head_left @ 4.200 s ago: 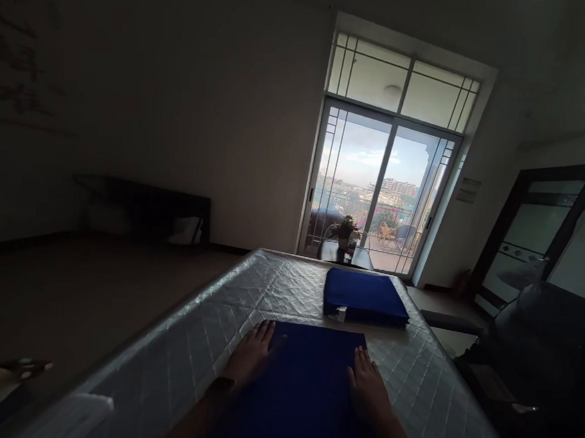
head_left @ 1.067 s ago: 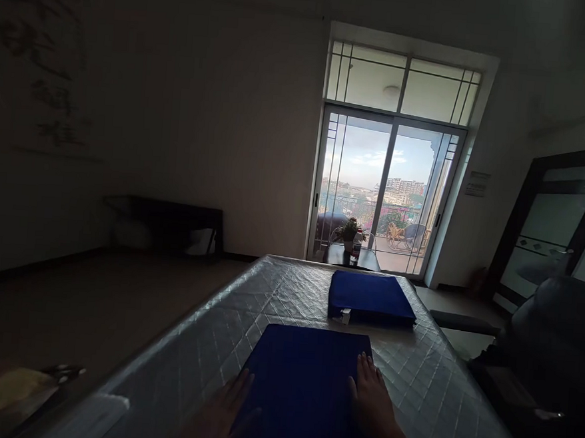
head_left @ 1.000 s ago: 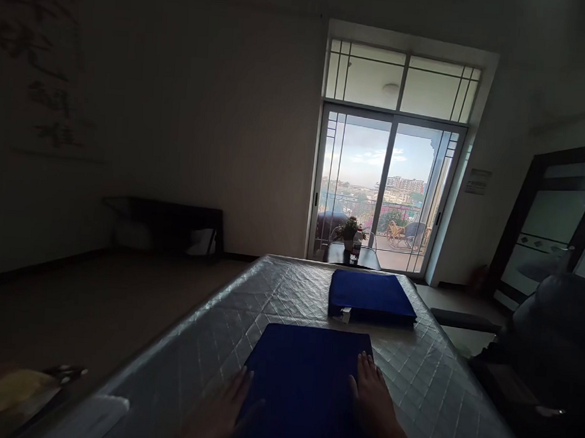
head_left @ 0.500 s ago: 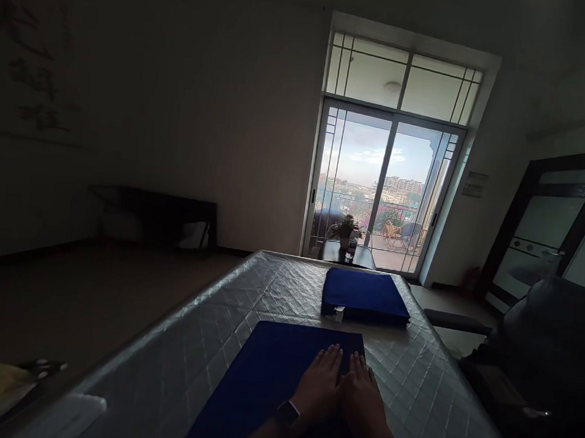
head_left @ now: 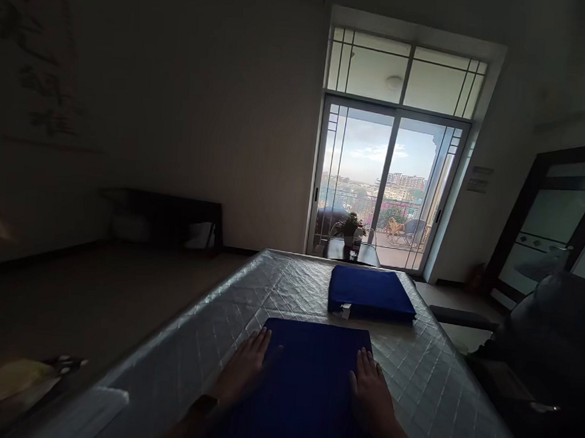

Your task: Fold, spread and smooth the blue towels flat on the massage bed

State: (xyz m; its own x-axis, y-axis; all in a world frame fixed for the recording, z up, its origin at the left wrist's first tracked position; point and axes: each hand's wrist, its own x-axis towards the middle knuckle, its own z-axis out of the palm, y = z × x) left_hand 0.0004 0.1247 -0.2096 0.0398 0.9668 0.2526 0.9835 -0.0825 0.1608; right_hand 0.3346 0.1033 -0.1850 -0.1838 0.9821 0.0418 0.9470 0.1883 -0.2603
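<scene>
A dark blue piece of cloth [head_left: 311,380] lies flat and smooth on the quilted, silvery table cover [head_left: 203,353] in front of me. At its left edge rests my left hand [head_left: 244,369], fingers stretched out, with a dark watch on the wrist. My right hand [head_left: 371,384] lies along the opposite edge, fingers extended and the thumb apart. Neither hand grips anything. Farther back on the table sits a thicker folded blue cloth [head_left: 372,292] with a small white tag at its front edge.
A dark armchair [head_left: 554,351] stands close on the right. Beyond the table are a small table with a potted plant [head_left: 351,226] and a glass sliding door [head_left: 385,179]. A white flat object [head_left: 98,413] lies at the table's near left. Dark furniture [head_left: 167,217] lines the wall.
My hands have moved apart from the cloth's right part: the left has swept across to its left edge, the right slightly outward. The cloth's left edge now runs under or beside my left hand.
</scene>
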